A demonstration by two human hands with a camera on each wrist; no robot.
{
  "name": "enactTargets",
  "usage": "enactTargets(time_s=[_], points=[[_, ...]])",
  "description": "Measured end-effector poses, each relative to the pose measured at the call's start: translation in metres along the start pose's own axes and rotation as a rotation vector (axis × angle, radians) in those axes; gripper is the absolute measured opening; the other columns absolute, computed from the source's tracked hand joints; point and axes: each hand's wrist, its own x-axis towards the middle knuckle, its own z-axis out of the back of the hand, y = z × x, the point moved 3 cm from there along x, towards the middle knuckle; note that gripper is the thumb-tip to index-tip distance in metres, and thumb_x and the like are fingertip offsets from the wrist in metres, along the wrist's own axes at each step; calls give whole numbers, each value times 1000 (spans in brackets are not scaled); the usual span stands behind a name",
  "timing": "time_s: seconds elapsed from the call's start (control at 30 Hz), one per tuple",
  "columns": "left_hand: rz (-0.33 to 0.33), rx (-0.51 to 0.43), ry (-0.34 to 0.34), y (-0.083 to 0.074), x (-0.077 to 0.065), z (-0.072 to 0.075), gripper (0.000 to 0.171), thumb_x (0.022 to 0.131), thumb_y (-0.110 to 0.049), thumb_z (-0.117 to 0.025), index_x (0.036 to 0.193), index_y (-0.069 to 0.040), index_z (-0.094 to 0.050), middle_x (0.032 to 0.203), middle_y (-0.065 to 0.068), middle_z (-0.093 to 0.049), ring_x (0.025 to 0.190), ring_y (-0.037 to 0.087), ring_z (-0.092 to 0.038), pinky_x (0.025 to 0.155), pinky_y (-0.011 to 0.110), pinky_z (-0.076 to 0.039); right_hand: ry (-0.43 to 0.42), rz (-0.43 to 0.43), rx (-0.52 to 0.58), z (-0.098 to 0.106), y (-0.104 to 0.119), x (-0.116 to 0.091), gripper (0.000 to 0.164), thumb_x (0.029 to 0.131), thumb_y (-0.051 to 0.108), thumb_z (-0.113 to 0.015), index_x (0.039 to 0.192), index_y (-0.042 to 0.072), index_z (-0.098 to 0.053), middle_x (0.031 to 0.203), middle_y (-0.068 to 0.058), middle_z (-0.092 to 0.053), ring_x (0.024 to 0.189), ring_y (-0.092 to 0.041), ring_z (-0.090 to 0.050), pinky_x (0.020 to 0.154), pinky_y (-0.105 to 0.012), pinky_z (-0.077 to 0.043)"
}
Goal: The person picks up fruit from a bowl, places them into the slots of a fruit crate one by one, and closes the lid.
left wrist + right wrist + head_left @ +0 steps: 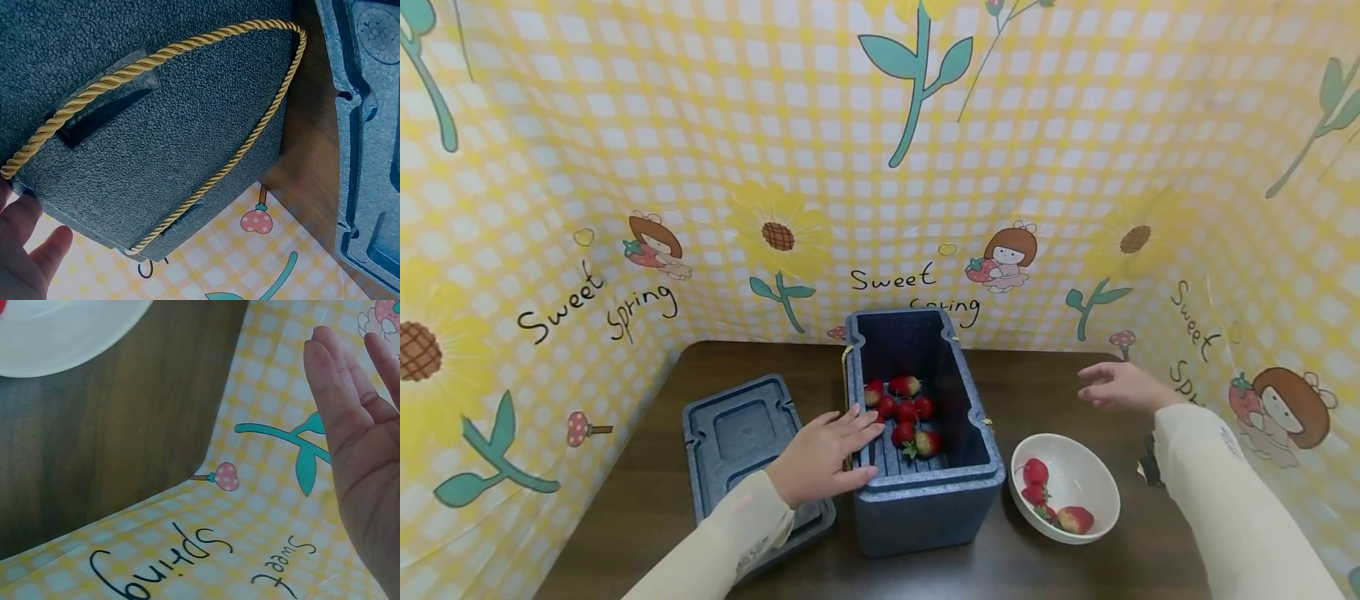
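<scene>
My left hand (827, 457) rests on the left rim of a dark blue-grey foam box (928, 523), fingers spread over its edge. Several strawberries (906, 409) lie on the ridged floor inside. A twisted gold cord (231, 164) runs along the box's side in the left wrist view. Off to the right, my right hand (1122, 387) hovers above the table beyond a white bowl (1092, 467), its fingers loosely bent around nothing. That bowl contains several more strawberries (1076, 520). In the right wrist view the palm and fingers (325, 369) are bare.
The box's foam lid (747, 425) lies flat on the brown table (625, 492), left of the box and partly under my left arm. Yellow checked cloth (820, 167) hangs around the back and sides. A small dark object (1148, 461) sits beside my right sleeve.
</scene>
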Motion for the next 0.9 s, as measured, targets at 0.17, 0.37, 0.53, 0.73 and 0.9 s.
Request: enactTargets(time_s=[0.17, 0.37, 0.53, 0.73, 0.9], points=[[1, -2, -28, 0, -3, -1, 57, 96, -46, -49, 135, -4, -55, 139, 12, -51, 131, 33, -43, 102, 53, -38, -21, 36, -15, -9, -5, -1, 53, 86, 14, -63, 124, -17, -47, 96, -15, -68, 84, -24, -66, 75, -37, -56], [10, -9, -27, -1, -2, 0, 57, 95, -46, -49, 136, -6, -54, 140, 11, -50, 133, 31, -42, 103, 53, -37, -162, 137, 15, -30, -7, -5, 46, 83, 7, -66, 121, -15, -52, 92, -14, -67, 80, -23, -66, 67, -28, -53], [25, -16, 6, -2, -1, 0, 56, 94, -41, -52, 137, -7, -53, 142, 10, -48, 134, 30, -40, 104, 53, -35, -208, 139, 3, -57, -19, -14, 45, 78, 4, -70, 118, -12, -56, 98, -20, -66, 89, -32, -67, 71, -32, -55], [13, 1, -17, -2, -1, 0, 56, 94, -42, -53, 136, -6, -54, 141, 12, -50, 132, 30, -42, 104, 53, -35, -175, 153, -9, -77, -31, -19, 47, 78, 7, -74, 118, -12, -57, 107, -27, -64, 97, -39, -64, 77, -43, -55], [-4, 7, -36, -2, -2, 0, 55, 93, -40, -53, 135, -4, -54, 140, 13, -50, 132, 31, -43, 105, 53, -33, -148, 157, 61, -101, -46, -23, 46, 78, 5, -74, 117, -12, -58, 104, -25, -64, 93, -36, -65, 76, -32, -55]])
